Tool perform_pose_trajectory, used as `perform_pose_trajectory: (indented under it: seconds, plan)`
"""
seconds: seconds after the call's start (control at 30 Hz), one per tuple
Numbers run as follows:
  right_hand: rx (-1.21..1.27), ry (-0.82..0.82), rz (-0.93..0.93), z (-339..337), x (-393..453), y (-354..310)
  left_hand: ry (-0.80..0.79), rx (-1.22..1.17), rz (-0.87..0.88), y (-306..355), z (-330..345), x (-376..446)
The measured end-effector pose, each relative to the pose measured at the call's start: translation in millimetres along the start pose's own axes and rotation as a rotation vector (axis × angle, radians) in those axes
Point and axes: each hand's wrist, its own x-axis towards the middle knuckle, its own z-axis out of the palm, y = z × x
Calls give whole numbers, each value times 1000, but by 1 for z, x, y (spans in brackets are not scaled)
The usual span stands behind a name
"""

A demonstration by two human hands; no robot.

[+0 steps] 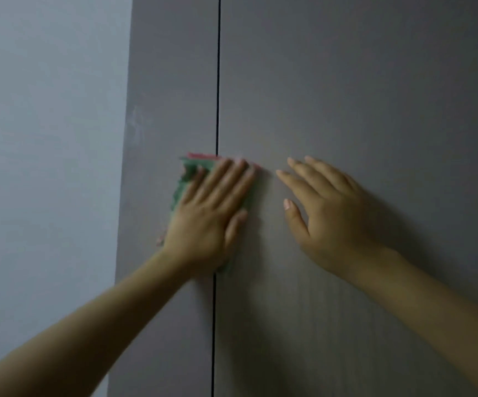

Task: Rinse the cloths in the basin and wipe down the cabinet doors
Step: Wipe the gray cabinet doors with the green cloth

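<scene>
While left hand, fingers straight, presses green-and-red cloth across dark seam between grey cabinet doors, right hand braces flat, empty; sweep overlapping strokes, firm even pressure.

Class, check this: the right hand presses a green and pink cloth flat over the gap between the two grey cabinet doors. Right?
Wrong hand. In the head view the left hand presses the green and pink cloth over the gap; the right hand lies bare on the right cabinet door.

Two bare forearms, no sleeves or jewellery
</scene>
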Motion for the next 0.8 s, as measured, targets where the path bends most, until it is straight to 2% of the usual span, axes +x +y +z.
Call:
perform_pose_trajectory:
  seconds: [0.1,0.17,0.2,0.27,0.37,0.43,0.5,0.6,0.67,0.8]
  plan:
    - [-52,-50,17,5,-5,-6,70,-10,-308,-38,-11,23]
    - [-77,-43,32,6,-6,-10,83,-18,-380,-28,-9,21]
    - [-83,-33,35,7,-6,-13,76,-23,-345,-15,-6,9]
    - [-81,-8,26,10,-6,-24,29,-28,-167,7,1,-30]
    - [-41,-24,-10,14,-10,-39,-27,22,69,-20,0,-67]
    - [-33,-58,-11,16,-10,-43,-6,32,-2,-54,-5,-58]
    - [-50,-67,0,17,-12,-44,32,0,-190,-81,-12,-37]
    - [-64,-41,17,21,-13,-48,63,-27,-361,-89,-14,-17]
    - [-63,-29,27,23,-13,-51,78,-11,-348,-75,-13,-25]
    - [-75,-29,39,23,-13,-55,18,-1,-132,-50,-4,-74]
